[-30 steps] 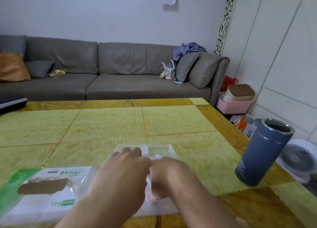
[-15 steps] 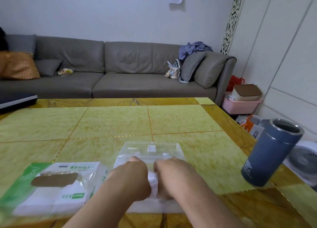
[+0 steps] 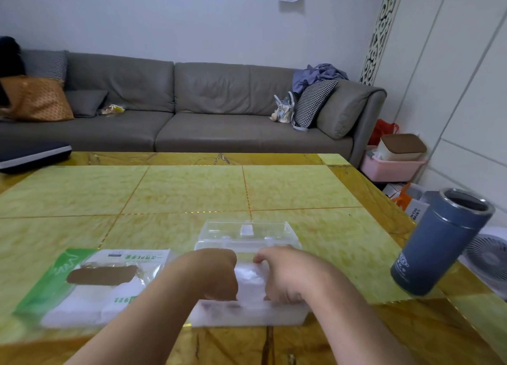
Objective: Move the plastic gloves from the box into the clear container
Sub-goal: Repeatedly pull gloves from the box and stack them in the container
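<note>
Near the front edge of the table (image 3: 192, 189), both hands worked over the container (image 3: 248, 314). Its lid (image 3: 247, 231) lay open on the far side. A white wad of gloves (image 3: 251, 281) sat inside, between the hands. Left hand (image 3: 211, 275) had its fingers curled down into the wad, and right hand (image 3: 285, 275) was curled on it too, though the fingertips were hidden, so the grip could not be seen fully. Just left of the container lay the box (image 3: 90, 285), a green and white pack. Well to the right stood a blue flask (image 3: 439, 244).
</note>
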### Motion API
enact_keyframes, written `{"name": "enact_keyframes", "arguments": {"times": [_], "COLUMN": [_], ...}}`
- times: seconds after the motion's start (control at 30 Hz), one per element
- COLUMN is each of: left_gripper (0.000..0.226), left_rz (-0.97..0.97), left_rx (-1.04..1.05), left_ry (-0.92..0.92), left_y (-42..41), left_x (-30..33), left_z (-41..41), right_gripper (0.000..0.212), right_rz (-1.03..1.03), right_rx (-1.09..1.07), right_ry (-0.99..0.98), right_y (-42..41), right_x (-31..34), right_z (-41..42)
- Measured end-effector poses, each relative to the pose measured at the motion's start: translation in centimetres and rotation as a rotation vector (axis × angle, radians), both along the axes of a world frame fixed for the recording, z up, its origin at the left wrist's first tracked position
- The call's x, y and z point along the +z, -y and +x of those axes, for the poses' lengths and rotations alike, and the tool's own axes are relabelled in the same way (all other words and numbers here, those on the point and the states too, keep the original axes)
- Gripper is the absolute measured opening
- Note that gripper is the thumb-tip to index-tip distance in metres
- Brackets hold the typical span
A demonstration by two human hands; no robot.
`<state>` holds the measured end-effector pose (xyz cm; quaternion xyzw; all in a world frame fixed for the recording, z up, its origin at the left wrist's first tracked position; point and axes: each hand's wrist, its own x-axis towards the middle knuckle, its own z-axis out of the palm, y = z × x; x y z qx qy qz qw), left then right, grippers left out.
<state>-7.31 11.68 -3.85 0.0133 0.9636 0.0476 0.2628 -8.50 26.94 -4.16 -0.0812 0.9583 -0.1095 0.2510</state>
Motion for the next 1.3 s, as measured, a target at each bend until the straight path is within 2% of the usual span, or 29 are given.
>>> {"name": "enact_keyframes", "arguments": {"times": [0.07, 0.2, 0.33, 0.43, 0.5, 0.63, 0.67, 0.73, 0.8, 0.87, 0.93, 1.0, 1.03, 1.1, 1.17, 1.2, 1.3], "left_gripper": [0.015, 0.017, 0.017, 0.021, 0.013, 0.013, 0.008, 0.03, 0.037, 0.033, 0.025, 0.017, 0.015, 0.026, 0.038, 0.042, 0.041], "left_rz": [-0.016, -0.032, 0.037, 0.13, 0.193, 0.21, 0.213, 0.242, 0.379, 0.517, 0.543, 0.497, 0.444, 0.27, 0.056, -0.045, -0.179], "left_rx": [0.005, 0.018, 0.034, 0.073, 0.111, 0.098, 0.076, 0.054, 0.06, 0.111, 0.201, 0.345, 0.409, 0.433, 0.281, 0.161, -0.07], "left_ry": [-0.026, -0.041, -0.006, 0.001, -0.022, -0.109, -0.143, -0.236, -0.413, -0.653, -0.87, -0.939, -0.9, -0.671, -0.385, -0.304, -0.219], "left_y": [-0.5, -1.1, -0.2, 0.0, 0.0, 0.3, 0.5, 1.0, 2.0, 3.5, 5.8, 9.2, 10.9, 14.2, 16.3, 17.0, 17.6], "left_x": [-0.2, -0.1, -0.2, 0.3, 0.6, 1.1, 1.3, 1.7, 2.0, 2.2, 2.1, 1.2, 0.7, -0.4, -1.5, -2.1, -3.3], "left_z": [0.0, 0.2, 0.2, 0.6, 1.0, 2.4, 3.0, 4.2, 5.4, 6.3, 6.7, 7.0, 6.9, 6.9, 6.9, 6.7, 6.5], "right_gripper": [0.06, 0.062, 0.063, 0.054, 0.045, 0.038, 0.037, 0.034, 0.035, 0.042, 0.046, 0.045, 0.044, 0.042, 0.046, 0.05, 0.066], "right_rz": [0.02, 0.074, 0.05, 0.015, 0.015, 0.051, 0.063, 0.074, 0.069, 0.034, -0.052, -0.148, -0.181, -0.211, -0.201, -0.181, -0.087], "right_rx": [-0.01, -0.027, -0.029, -0.033, -0.033, 0.008, 0.015, 0.024, 0.026, 0.017, 0.029, 0.109, 0.176, 0.36, 0.525, 0.591, 0.728], "right_ry": [0.001, -0.024, -0.016, -0.042, -0.068, -0.135, -0.17, -0.271, -0.375, -0.484, -0.585, -0.696, -0.748, -0.775, -0.713, -0.657, -0.589], "right_y": [0.4, 1.4, 1.1, 0.7, 0.7, 0.5, 0.6, 0.8, 1.5, 2.6, 4.0, 5.8, 6.6, 8.5, 10.7, 11.7, 13.9], "right_x": [0.1, -0.3, -0.2, -0.3, -0.2, 1.0, 1.4, 2.1, 2.8, 3.2, 3.0, 2.4, 2.0, 0.8, -0.9, -1.8, -4.2], "right_z": [-0.3, -0.8, -0.5, 0.1, 0.7, 1.9, 2.2, 2.9, 3.7, 4.2, 4.4, 5.1, 5.6, 6.4, 7.1, 7.4, 7.4]}}
